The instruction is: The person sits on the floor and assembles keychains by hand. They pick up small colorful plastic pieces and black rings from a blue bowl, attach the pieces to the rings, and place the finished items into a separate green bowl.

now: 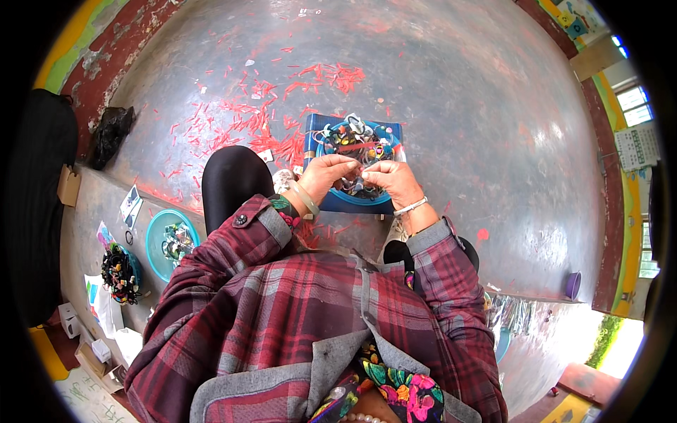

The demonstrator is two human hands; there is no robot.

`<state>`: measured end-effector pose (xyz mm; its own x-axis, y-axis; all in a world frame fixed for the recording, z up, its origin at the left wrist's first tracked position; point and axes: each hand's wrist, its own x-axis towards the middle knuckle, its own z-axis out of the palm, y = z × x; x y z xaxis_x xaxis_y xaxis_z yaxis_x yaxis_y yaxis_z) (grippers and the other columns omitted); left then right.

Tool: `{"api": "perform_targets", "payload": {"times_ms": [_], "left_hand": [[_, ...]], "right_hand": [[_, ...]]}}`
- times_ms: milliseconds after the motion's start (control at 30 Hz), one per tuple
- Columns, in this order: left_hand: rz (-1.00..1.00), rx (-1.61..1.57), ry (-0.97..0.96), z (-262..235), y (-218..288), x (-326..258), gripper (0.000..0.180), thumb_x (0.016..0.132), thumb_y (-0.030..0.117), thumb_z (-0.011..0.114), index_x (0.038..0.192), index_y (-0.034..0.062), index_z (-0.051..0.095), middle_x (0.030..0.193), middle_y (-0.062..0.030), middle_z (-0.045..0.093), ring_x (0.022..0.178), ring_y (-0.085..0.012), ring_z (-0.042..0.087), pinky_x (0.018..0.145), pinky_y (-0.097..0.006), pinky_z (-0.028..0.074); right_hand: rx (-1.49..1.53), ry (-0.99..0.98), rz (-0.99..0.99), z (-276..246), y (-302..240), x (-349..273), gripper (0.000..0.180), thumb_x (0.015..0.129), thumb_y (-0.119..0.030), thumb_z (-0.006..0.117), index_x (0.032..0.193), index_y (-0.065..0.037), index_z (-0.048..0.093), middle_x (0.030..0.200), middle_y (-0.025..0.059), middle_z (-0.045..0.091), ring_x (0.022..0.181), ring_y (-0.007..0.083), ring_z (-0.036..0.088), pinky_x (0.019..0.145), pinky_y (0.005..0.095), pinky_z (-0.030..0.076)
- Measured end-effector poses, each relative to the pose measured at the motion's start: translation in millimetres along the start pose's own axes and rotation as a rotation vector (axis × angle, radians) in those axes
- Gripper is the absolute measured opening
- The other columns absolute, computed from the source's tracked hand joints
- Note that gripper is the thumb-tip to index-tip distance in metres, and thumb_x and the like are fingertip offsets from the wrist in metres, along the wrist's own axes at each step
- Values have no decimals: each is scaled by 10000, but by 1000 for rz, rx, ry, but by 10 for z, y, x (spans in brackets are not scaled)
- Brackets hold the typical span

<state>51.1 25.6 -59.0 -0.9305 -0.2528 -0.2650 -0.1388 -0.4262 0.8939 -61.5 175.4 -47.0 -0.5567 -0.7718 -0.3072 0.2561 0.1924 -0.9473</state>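
The small dark piece with a red strand [361,169] pinched between your two hands sits directly above the round blue plastic basin [392,144], which is the landmark here. Your left hand [326,173] has its fingertips closed on one end of the piece; your right hand [395,180] is pinched on the other end, thumbs meeting over the basin's near rim. What exactly the piece is stays too small to tell.

The basin is heaped with a tangle of dark, white and coloured bits, so plenty looks unhandled, as far as you can judge. It rests on a flat blue box [314,127]. Beyond and to the left of the basin, short red offcuts [247,120] are scattered thickly over the grey concrete floor [479,106], which suggests a fair amount of trimming is already done.

Well to the left of the basin, on a low grey ledge [95,211], a second teal round dish [156,243] holds a few dark items, and beside it lies a bunch of dark beaded loops [118,275]. White paper packets and small cartons [99,310] lie nearer you along that ledge. A brown cardboard tag [68,185] hangs further left. Far right of the basin, a small purple cup [573,285] stands alone, and a white printed sheet [637,146] hangs on the wall.
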Motion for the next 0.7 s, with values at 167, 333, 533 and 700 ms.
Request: {"api": "perform_targets", "payload": {"times_ms": [167, 333, 533, 700], "left_hand": [[-36, -44, -25, 6, 31, -13, 169, 856, 147, 556, 973, 50, 630, 786, -2, 625, 645, -51, 531, 546, -176, 383], [-67, -77, -48, -16, 23, -16, 175, 853, 136, 562, 999, 50, 609, 831, -14, 627, 681, -67, 546, 582, -191, 419], [-93, -174, -55, -37, -4, -13, 168, 841, 134, 583, 987, 56, 612, 834, -6, 625, 708, -75, 549, 589, -200, 427], [-67, -221, -59, -48, 0, -6, 112, 830, 138, 600, 910, 71, 642, 798, 8, 624, 687, -70, 545, 582, -200, 419]], "right_hand": [[-1, 21, -26, -10, -10, 9, 103, 692, -82, 700, 736, -12, 639, 669, 3, 598, 633, 78, 530, 605, 224, 417], [35, 41, -19, 13, 8, 35, 115, 665, -64, 721, 693, -33, 614, 650, -18, 575, 625, 65, 508, 593, 217, 398], [66, -2, -47, 17, 42, 87, 149, 649, -77, 747, 682, -47, 605, 643, -30, 558, 618, 59, 494, 590, 214, 385], [81, -43, -42, 12, 38, 101, 159, 653, -93, 755, 687, -51, 606, 665, -28, 564, 637, 60, 500, 603, 216, 385]]}}
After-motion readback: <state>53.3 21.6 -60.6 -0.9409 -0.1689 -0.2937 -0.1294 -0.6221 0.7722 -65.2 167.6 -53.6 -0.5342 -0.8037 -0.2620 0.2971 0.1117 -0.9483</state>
